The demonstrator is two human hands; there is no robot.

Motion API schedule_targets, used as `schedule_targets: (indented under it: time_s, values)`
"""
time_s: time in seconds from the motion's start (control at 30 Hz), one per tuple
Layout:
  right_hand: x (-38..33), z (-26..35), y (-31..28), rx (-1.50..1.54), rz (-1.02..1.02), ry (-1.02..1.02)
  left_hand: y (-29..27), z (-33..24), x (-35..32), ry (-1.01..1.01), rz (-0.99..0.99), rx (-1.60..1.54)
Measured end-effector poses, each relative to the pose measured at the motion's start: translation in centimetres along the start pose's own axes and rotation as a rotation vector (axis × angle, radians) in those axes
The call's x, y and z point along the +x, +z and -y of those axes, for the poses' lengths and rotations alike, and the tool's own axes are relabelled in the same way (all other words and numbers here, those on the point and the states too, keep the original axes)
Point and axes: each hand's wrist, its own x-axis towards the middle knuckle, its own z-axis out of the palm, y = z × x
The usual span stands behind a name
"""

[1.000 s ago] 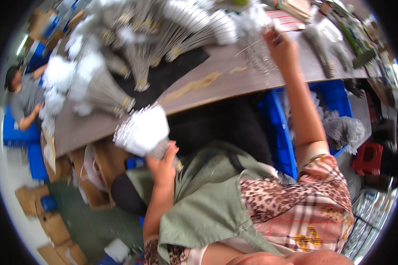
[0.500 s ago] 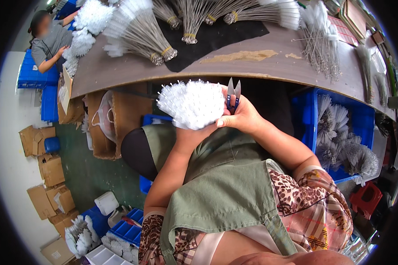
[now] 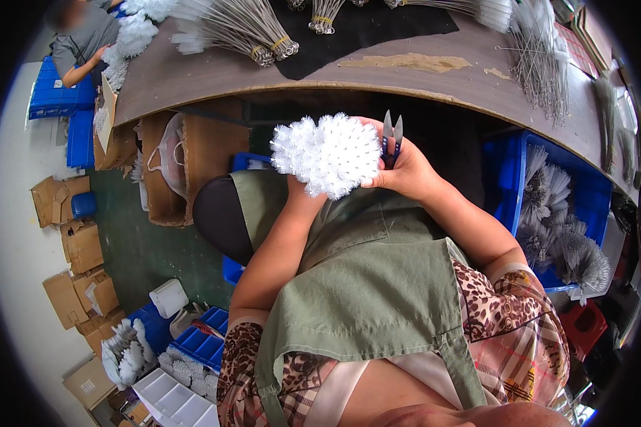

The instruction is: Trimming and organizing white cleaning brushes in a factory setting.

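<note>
Though bristles (image 3: 327,153) sharp — left hand (image 3: 307,191) mostly hidden.

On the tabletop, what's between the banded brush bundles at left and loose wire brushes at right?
In the head view: black sheet, a long tan patch and brown tabletop.

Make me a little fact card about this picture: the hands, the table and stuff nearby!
Left hand: mostly hidden behind a white bristle bundle
Right hand: holding scissors, blades apart, beside that bundle
Table: banded wire bundles, black cloth
Right side: blue crate with bristle pieces
Upper left: another person in grey
</note>
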Motion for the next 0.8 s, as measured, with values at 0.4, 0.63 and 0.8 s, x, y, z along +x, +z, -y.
schedule_targets:
  time_s: [0.4,0.63,0.8]
  values:
    - [-3.7,4.4,0.5,-0.148,-0.077,0.206,-1.4,-2.8,1.5,-0.017,0.093,0.882]
    - [-4.5,6.9,2.5,0.260,0.243,0.527,1.0,0.7,-0.4,-0.213,-0.164,-0.297]
    - [-4.2,6.1,2.5,0.336,0.230,0.666,0.9,1.6,-0.8,-0.215,-0.010,-0.172]
